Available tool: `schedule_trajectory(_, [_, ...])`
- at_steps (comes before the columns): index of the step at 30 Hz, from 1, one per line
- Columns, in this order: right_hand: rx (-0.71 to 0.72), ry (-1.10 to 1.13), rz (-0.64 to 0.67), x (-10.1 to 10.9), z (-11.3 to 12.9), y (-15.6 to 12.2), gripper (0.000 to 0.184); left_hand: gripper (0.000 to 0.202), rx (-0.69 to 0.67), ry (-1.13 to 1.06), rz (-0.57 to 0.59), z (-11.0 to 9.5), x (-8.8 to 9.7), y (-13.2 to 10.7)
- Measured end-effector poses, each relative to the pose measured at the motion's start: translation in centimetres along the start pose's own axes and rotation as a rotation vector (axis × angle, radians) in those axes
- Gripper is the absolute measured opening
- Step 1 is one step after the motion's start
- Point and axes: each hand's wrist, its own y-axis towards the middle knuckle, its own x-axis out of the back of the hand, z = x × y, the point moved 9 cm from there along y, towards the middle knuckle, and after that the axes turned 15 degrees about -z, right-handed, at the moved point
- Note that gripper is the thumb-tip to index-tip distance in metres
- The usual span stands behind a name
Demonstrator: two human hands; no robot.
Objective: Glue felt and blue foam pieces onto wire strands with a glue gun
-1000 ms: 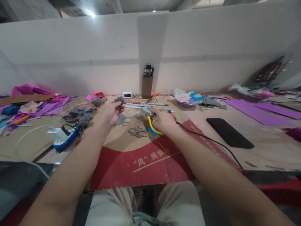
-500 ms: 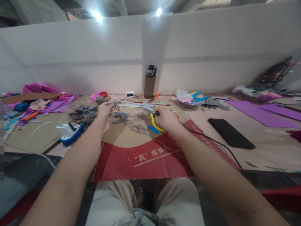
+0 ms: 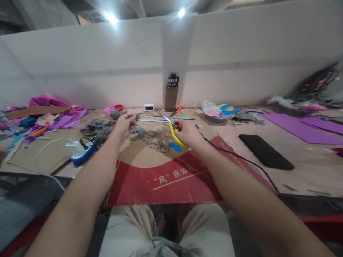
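Observation:
My right hand (image 3: 189,135) is closed round the red-and-black handles of a pair of scissors (image 3: 168,119), whose blades point up and to the left. My left hand (image 3: 125,126) pinches a small grey scrap (image 3: 137,117) that looks like felt. Between the hands a curved grey felt piece (image 3: 138,133) lies on the cardboard sheet (image 3: 139,157). Near it are a tangle of grey yarn (image 3: 158,146) and a blue cut-out (image 3: 175,146). A yellow curved tool (image 3: 177,138) rests partly under my right hand, its kind unclear.
A brown bottle (image 3: 171,96) and a small white clock (image 3: 148,107) stand at the wall. To the left are grey scraps (image 3: 96,125) and a blue-and-white power strip (image 3: 83,153). At right lie a bowl (image 3: 214,119), a black phone (image 3: 265,151) and purple sheets (image 3: 302,128).
My left hand has shifted slightly right with the grey scrap. The scissors have turned, their tips now pointing higher, and my right hand has moved slightly left.

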Motion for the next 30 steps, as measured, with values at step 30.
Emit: schedule_trajectory(30, [-0.094, 0.954, 0.108, -1.9, 5.0, -1.5, 0.052, 0.023, -0.021, -0.027, 0.461, -1.3, -8.2, -9.6])
